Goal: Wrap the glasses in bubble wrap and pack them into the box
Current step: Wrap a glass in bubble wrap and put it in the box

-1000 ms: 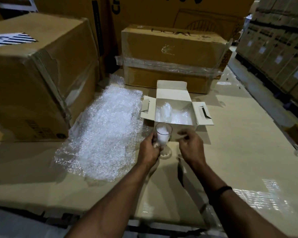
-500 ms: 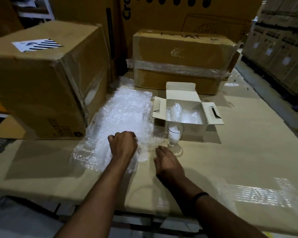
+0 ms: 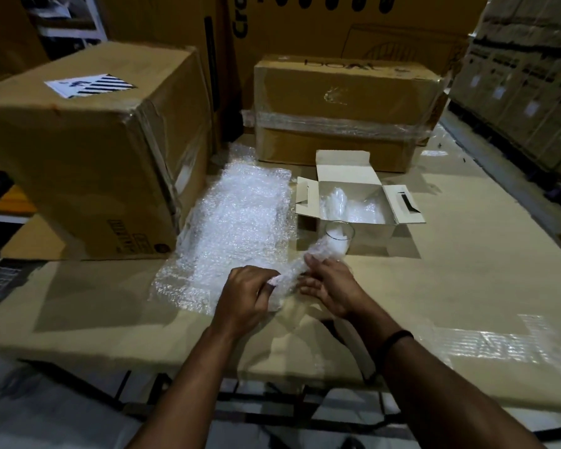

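A clear stemmed glass (image 3: pixel 339 235) stands upright on the cardboard-covered table (image 3: pixel 467 286), just in front of a small open white box (image 3: pixel 347 170). Inside the box lie bubble-wrapped bundles (image 3: pixel 336 202). A stack of bubble wrap sheets (image 3: pixel 240 215) lies flat to the left of the box. One bubble wrap sheet (image 3: pixel 292 270) is lifted off the stack and stretches up toward the glass. My left hand (image 3: pixel 245 296) grips its near end. My right hand (image 3: pixel 329 283) holds it further along, thumb on top and fingers underneath.
A large brown carton (image 3: pixel 88 150) stands at the left, close to the bubble wrap stack. A taped carton (image 3: pixel 344 108) sits behind the white box. Stacked boxes (image 3: pixel 531 92) line the right side. The table's near edge (image 3: pixel 272 374) is just below my forearms.
Both hands have moved from resting on the wrap and table. They have come together and lifted one bubble wrap sheet toward the glass. The glass has stayed put.
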`<state>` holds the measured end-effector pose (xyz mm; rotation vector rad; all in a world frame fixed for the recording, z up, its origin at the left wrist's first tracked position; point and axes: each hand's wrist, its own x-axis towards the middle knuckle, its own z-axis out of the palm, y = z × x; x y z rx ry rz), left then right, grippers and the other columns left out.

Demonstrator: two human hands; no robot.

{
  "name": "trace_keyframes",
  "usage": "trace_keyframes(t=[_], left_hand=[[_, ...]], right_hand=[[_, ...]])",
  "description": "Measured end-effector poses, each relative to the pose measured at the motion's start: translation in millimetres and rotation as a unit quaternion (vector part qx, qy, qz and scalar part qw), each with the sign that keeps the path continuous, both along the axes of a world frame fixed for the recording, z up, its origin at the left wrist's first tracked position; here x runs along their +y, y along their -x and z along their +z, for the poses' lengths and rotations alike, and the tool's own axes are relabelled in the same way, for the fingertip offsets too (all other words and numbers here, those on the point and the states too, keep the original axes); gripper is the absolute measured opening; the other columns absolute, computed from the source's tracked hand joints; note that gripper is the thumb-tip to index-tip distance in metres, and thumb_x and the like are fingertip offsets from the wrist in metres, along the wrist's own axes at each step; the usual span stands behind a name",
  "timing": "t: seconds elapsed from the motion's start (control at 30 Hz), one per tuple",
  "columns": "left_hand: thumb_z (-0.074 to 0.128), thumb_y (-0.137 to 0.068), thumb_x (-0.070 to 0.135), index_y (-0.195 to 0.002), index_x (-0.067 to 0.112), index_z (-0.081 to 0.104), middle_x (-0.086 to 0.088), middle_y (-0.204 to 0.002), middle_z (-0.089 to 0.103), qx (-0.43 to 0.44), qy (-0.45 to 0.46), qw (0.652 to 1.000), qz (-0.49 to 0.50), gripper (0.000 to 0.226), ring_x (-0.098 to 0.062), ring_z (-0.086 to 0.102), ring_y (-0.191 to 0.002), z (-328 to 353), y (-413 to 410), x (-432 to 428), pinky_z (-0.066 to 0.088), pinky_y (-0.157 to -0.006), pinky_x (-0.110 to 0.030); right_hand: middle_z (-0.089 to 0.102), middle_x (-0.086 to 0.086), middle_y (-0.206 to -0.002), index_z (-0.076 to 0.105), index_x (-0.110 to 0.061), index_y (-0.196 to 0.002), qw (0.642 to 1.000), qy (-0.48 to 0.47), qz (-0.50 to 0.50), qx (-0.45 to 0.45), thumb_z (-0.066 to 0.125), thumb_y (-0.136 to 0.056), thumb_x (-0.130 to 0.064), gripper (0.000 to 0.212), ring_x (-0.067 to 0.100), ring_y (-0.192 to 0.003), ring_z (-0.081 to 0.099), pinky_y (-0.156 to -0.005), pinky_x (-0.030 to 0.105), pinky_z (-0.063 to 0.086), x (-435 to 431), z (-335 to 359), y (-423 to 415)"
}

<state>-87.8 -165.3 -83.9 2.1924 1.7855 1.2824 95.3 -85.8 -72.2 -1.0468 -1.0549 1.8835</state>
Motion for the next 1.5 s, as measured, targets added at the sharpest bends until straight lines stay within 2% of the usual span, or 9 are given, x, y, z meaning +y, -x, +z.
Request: trace_keyframes(t=[0.17,0.3,0.53,0.77,0.93,1.1,1.27,1.37,1.5], left_hand=[[0.052,-0.086,0.029,-0.097,0.013,0.073,0.000,-0.093,0.073,0.029,-0.019,0.998,-0.059,0.029,-0.018,0.062,-0.087,4.3,-10.1,-2.3,0.039,-0.078,-0.030],[0.058,-0.087,0.031,-0.095,0.013,0.073,0.001,-0.093,0.073,0.039,-0.026,0.994,-0.094,0.025,-0.020,0.065,-0.086,6.0,-41.4,4.9,0.043,-0.078,-0.032],[0.056,-0.090,0.026,-0.109,0.010,0.071,-0.006,-0.103,0.073,0.037,-0.058,0.994,-0.091,0.029,-0.023,0.066,-0.093,19.0,-111.1,34.8,0.049,-0.082,-0.031],[0.055,-0.088,0.055,-0.109,0.023,0.070,0.002,-0.116,0.065,0.118,0.027,0.982,-0.145,0.041,-0.018,0.055,-0.109,12.0,-162.2,48.9,0.042,-0.092,-0.037],[0.036,-0.090,0.064,-0.135,0.032,0.053,0.010,-0.136,0.056,0.154,0.208,0.955,-0.145,0.057,-0.015,0.048,-0.122,-3.6,-178.9,51.7,0.033,-0.102,-0.035],[0.024,-0.093,0.061,-0.124,0.033,0.062,0.009,-0.125,0.063,0.169,0.156,0.968,-0.104,0.057,-0.016,0.050,-0.116,-3.6,-194.0,59.7,0.030,-0.095,-0.037],[0.025,-0.095,0.068,-0.152,0.039,0.021,0.001,-0.163,0.011,0.271,0.272,0.920,-0.075,0.065,-0.022,0.008,-0.149,-9.6,-219.6,73.0,0.006,-0.117,-0.049],[0.017,-0.088,0.079,-0.154,0.039,0.008,-0.001,-0.164,-0.005,0.279,0.341,0.895,-0.071,0.078,-0.026,-0.007,-0.150,-13.4,-228.0,77.2,-0.006,-0.117,-0.057],[0.016,-0.080,0.086,-0.153,0.040,0.002,-0.001,-0.161,-0.016,0.280,0.307,0.908,-0.063,0.088,-0.025,-0.020,-0.148,-17.9,-232.5,85.8,-0.013,-0.115,-0.059]], right_hand=[[0.054,0.019,-0.068,0.063,-0.002,-0.082,0.986,-0.083,-0.049,-0.134,0.070,-0.085,-0.007,0.010,0.021,-0.053,0.049,-0.052,0.031,0.041,-7.5,11.2,-15.7],[0.067,0.015,-0.076,0.069,-0.003,-0.091,0.941,-0.185,-0.081,-0.273,0.065,-0.091,-0.014,0.012,0.020,-0.064,0.059,-0.058,0.030,0.048,-7.1,29.8,-71.7],[0.064,0.013,-0.071,0.065,0.004,-0.084,0.910,-0.147,-0.157,-0.353,0.065,-0.090,-0.014,0.019,0.021,-0.047,0.057,-0.047,0.028,0.041,17.3,54.6,-174.0],[0.046,0.007,-0.057,0.046,-0.009,-0.060,0.806,-0.180,-0.109,-0.554,0.073,-0.083,-0.035,0.044,0.025,-0.058,0.047,-0.052,0.030,0.029,52.0,45.0,-233.2],[0.062,0.010,-0.064,0.054,-0.011,-0.070,0.847,-0.142,-0.078,-0.506,0.082,-0.075,-0.027,0.033,0.027,-0.057,0.062,-0.060,0.044,0.056,73.5,27.1,-261.4],[0.070,0.020,-0.075,0.059,-0.009,-0.097,0.854,-0.101,-0.097,-0.501,0.085,-0.072,-0.023,0.038,0.028,-0.049,0.064,-0.044,0.033,0.052,81.1,20.2,-272.6],[0.070,0.015,-0.093,0.058,-0.011,-0.107,0.868,-0.070,-0.103,-0.480,0.088,-0.066,-0.039,0.057,0.033,-0.073,0.069,-0.050,0.038,0.054,90.7,14.5,-291.1],[0.066,0.017,-0.074,0.057,-0.009,-0.098,0.885,-0.025,-0.062,-0.460,0.088,-0.069,-0.033,0.049,0.028,-0.054,0.057,-0.047,0.030,0.044,90.5,21.1,-303.8],[0.052,0.014,-0.053,0.062,-0.001,-0.074,0.901,-0.009,-0.069,-0.428,0.087,-0.070,-0.020,0.032,0.020,-0.043,0.042,-0.047,0.027,0.036,85.9,19.1,-315.9]])
